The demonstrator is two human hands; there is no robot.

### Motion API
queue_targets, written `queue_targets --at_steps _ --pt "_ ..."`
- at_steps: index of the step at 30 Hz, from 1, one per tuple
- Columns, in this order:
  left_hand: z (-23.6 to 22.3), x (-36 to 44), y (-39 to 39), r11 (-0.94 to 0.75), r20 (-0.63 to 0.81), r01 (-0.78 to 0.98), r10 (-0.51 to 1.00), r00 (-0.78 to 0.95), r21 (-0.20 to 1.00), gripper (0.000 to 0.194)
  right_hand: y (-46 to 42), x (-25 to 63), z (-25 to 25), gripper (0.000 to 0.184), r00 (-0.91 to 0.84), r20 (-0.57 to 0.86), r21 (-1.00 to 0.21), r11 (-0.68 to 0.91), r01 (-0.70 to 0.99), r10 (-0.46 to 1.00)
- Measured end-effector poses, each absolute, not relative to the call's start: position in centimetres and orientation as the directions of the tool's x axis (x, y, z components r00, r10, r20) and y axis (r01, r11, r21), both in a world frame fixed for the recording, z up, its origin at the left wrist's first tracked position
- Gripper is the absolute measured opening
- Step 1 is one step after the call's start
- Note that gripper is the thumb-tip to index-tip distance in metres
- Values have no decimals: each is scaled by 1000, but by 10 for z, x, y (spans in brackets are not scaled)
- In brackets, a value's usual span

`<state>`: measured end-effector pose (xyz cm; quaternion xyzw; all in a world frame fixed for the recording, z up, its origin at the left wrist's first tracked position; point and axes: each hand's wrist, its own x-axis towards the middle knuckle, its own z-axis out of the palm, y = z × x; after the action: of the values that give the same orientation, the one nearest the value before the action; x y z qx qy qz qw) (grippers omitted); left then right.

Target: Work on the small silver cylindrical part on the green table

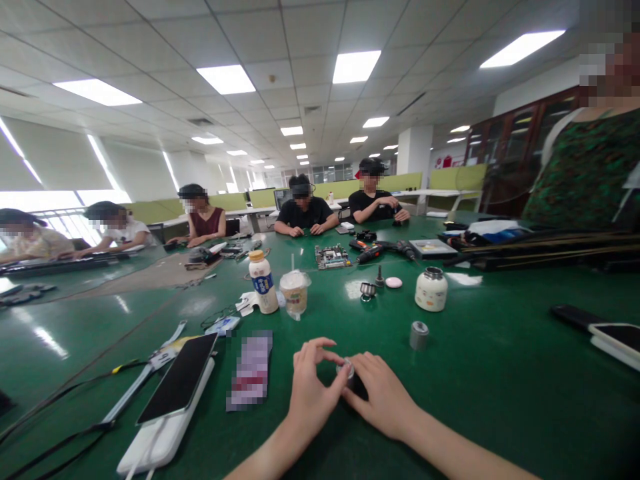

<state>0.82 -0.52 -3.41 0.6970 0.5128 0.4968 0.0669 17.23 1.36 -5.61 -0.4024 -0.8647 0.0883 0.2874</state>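
A small grey metal cylinder (345, 368) stands on the green table between my hands, largely covered by fingers. My left hand (315, 383) pinches at its top with the thumb, the index finger arched above. My right hand (383, 393) is curled around its right side, fingers and thumb closed on it. Just beyond, to the right, stands a similar grey metal cylinder (419, 335), touched by neither hand. Farther back is a white jar without a lid (431, 290). The lower part of the held cylinder is hidden.
Left of my hands lie a blurred purple packet (250, 370) and a phone (180, 377) on a white power bank (167, 433). Ahead stand a bottle (263, 283) and a plastic cup (295, 293). Beyond are a circuit board (333, 257), a power drill (370, 253) and several seated people.
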Motion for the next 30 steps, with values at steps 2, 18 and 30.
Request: queue_targets --at_steps 2,18,30 --pt "-35 8 -5 -461 607 643 795 -8 612 25 13 172 -56 20 -509 425 -383 658 648 748" --pt "-54 -26 27 -300 497 688 862 -101 661 22 12 171 -55 24 -491 437 -380 649 660 754" --pt "-24 -1 9 -456 547 456 833 -84 765 23 13 172 -55 21 -500 437 -373 657 655 747"
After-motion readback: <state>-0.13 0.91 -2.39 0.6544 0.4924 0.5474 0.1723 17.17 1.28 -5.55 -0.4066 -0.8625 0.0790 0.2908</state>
